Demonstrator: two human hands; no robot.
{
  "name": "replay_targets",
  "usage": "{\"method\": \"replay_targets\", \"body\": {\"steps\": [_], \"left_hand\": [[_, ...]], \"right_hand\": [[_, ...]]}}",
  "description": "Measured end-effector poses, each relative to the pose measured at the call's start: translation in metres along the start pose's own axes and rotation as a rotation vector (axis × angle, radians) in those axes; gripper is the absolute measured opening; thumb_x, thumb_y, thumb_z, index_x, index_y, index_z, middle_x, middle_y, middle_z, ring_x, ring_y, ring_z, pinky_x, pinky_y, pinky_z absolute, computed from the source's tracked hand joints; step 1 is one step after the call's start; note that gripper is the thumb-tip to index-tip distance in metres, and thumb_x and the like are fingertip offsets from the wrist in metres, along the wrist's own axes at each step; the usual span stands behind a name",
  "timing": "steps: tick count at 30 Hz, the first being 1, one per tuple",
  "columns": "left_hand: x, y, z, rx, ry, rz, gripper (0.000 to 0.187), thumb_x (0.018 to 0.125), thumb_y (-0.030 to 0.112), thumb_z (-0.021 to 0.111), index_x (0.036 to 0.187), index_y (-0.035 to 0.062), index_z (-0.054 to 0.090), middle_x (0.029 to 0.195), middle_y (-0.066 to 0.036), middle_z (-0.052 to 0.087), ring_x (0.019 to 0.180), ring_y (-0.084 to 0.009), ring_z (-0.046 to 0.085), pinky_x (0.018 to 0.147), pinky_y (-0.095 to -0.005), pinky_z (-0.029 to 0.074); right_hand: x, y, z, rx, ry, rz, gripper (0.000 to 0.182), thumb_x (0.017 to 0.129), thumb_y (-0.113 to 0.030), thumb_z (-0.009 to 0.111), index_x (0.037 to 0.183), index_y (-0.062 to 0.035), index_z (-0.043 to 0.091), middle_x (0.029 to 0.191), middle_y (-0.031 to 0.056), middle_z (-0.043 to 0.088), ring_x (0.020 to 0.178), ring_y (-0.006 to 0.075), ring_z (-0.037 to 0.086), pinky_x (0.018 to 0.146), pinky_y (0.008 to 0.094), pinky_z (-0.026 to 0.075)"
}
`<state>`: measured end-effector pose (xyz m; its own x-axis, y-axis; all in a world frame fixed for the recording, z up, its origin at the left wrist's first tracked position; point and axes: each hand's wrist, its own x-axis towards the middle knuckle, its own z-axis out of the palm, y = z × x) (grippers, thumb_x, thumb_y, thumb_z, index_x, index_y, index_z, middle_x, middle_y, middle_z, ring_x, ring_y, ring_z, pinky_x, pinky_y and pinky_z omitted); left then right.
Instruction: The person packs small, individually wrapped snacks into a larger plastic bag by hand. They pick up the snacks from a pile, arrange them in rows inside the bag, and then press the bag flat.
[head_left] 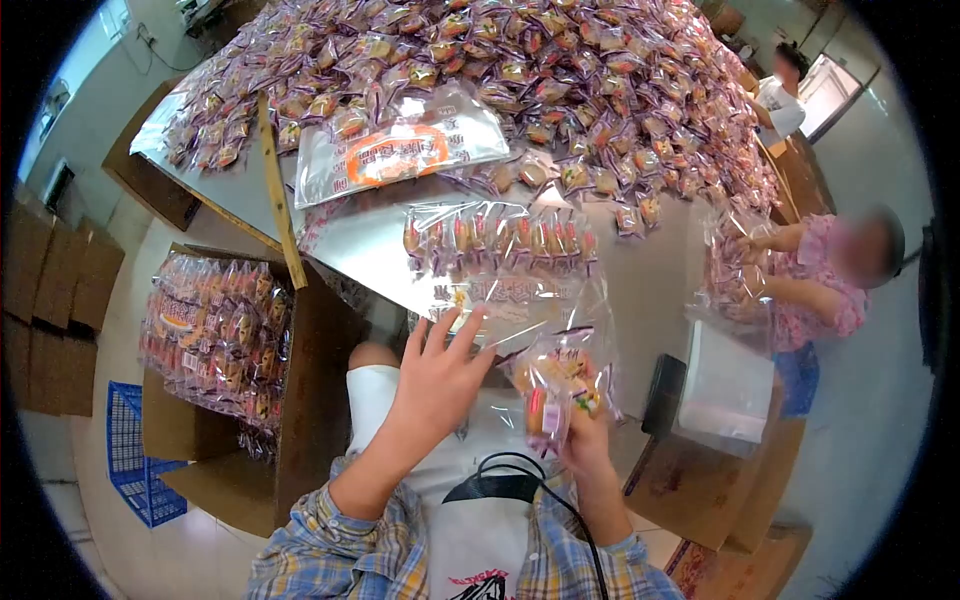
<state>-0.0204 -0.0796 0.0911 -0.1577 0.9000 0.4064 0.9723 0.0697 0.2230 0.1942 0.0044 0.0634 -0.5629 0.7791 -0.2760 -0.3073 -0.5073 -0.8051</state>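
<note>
A large clear printed plastic bag (520, 290) lies at the near table edge, with a row of individually wrapped pastries (500, 240) inside its far end. My left hand (437, 385) rests over the near part of this bag, fingers spread and pointing away from me. To its right, my right hand (588, 440) grips a bunch of wrapped pastries (562, 385) in clear wrappers with purple edges. The bunch overlaps the bag's near right side and hides most of my right fingers.
A heap of wrapped pastries (560, 80) covers the table's far side. Flat printed bags (400, 150) lie before it beside a wooden strip (278, 190). Left stands a carton (290, 400) with filled bags (215, 330). Another person (830, 260) handles a bag at right.
</note>
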Motion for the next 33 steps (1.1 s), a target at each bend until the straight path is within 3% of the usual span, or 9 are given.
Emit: {"method": "replay_targets", "body": {"steps": [6,10,15,19,20,24,27,31,33], "left_hand": [[-0.005,-0.001,0.002,-0.014,0.091,-0.041,0.044,0.075,-0.004,0.067,0.115,0.0105,0.074,0.14,-0.015,0.06,0.124,-0.0352,0.06,0.092,-0.0424,0.055],[-0.003,-0.001,0.002,-0.122,0.19,-0.047,0.038,0.074,0.001,0.067,0.109,0.0132,0.077,0.135,-0.013,0.064,0.118,-0.0335,0.064,0.086,-0.0397,0.057],[-0.002,-0.008,0.0,-0.2,0.285,0.009,0.037,0.07,-0.004,0.068,0.102,0.0112,0.078,0.13,-0.013,0.068,0.111,-0.0323,0.067,0.073,-0.0342,0.06],[0.005,-0.001,-0.006,-0.092,0.212,-0.108,0.054,0.07,-0.012,0.066,0.118,0.011,0.076,0.143,-0.019,0.058,0.119,-0.037,0.061,0.086,-0.0395,0.058],[0.004,0.001,-0.004,-0.121,0.182,-0.143,0.068,0.073,-0.011,0.064,0.136,0.0137,0.068,0.149,-0.023,0.051,0.122,-0.0397,0.058,0.092,-0.0419,0.056],[0.0,0.003,-0.001,-0.151,0.05,-0.202,0.089,0.074,-0.012,0.062,0.156,0.0218,0.048,0.157,-0.022,0.042,0.124,-0.0411,0.055,0.095,-0.0428,0.057],[0.006,0.0,-0.016,-0.206,0.041,-0.166,0.09,0.073,-0.013,0.061,0.155,0.0216,0.048,0.159,-0.023,0.04,0.129,-0.0422,0.054,0.097,-0.0432,0.056],[0.008,-0.004,-0.016,-0.252,0.011,-0.122,0.094,0.074,-0.015,0.06,0.159,0.0221,0.043,0.162,-0.022,0.036,0.132,-0.0465,0.053,0.099,-0.0457,0.056],[0.012,-0.001,-0.016,-0.33,0.033,-0.116,0.092,0.075,-0.018,0.054,0.159,0.0158,0.04,0.162,-0.025,0.035,0.137,-0.0465,0.05,0.102,-0.0461,0.052]], "right_hand": [[-0.023,-0.008,0.003,0.01,-0.041,-0.004,0.084,0.092,0.006,0.06,0.164,-0.0143,0.023,0.149,0.0208,0.051,0.129,0.0357,0.061,0.103,0.0465,0.055],[-0.027,-0.011,0.005,-0.037,-0.099,0.1,0.089,0.087,0.009,0.063,0.163,-0.0116,0.022,0.149,0.0221,0.05,0.131,0.0365,0.06,0.108,0.0487,0.052],[-0.022,-0.005,0.002,-0.241,-0.223,-0.063,0.093,0.084,0.011,0.065,0.163,-0.0076,0.02,0.148,0.0202,0.051,0.131,0.0344,0.059,0.111,0.0484,0.049],[-0.019,0.001,-0.004,-0.145,-0.218,0.084,0.093,0.085,0.009,0.066,0.163,-0.008,0.02,0.148,0.0199,0.052,0.133,0.0336,0.058,0.112,0.0467,0.049],[-0.019,0.009,-0.01,-0.152,-0.224,0.118,0.092,0.085,0.009,0.066,0.163,-0.0081,0.02,0.148,0.0199,0.052,0.133,0.0335,0.058,0.111,0.0465,0.049],[-0.008,0.027,-0.016,-0.147,-0.237,0.139,0.084,0.09,0.0,0.066,0.162,-0.0086,0.024,0.147,0.0166,0.055,0.132,0.0302,0.059,0.11,0.0445,0.05],[0.002,0.015,0.004,0.131,-0.137,0.213,0.07,0.091,-0.006,0.065,0.156,-0.0082,0.038,0.144,0.0139,0.058,0.123,0.0255,0.064,0.103,0.0383,0.055],[0.033,0.03,-0.005,-0.167,-0.054,0.081,0.069,0.093,-0.006,0.066,0.156,-0.0071,0.039,0.135,0.0078,0.062,0.11,0.0186,0.066,0.093,0.0335,0.056],[0.05,0.035,-0.001,-0.279,0.02,-0.025,0.07,0.093,-0.005,0.067,0.157,-0.0058,0.038,0.132,0.0056,0.061,0.105,0.0154,0.065,0.088,0.0311,0.055]]}}
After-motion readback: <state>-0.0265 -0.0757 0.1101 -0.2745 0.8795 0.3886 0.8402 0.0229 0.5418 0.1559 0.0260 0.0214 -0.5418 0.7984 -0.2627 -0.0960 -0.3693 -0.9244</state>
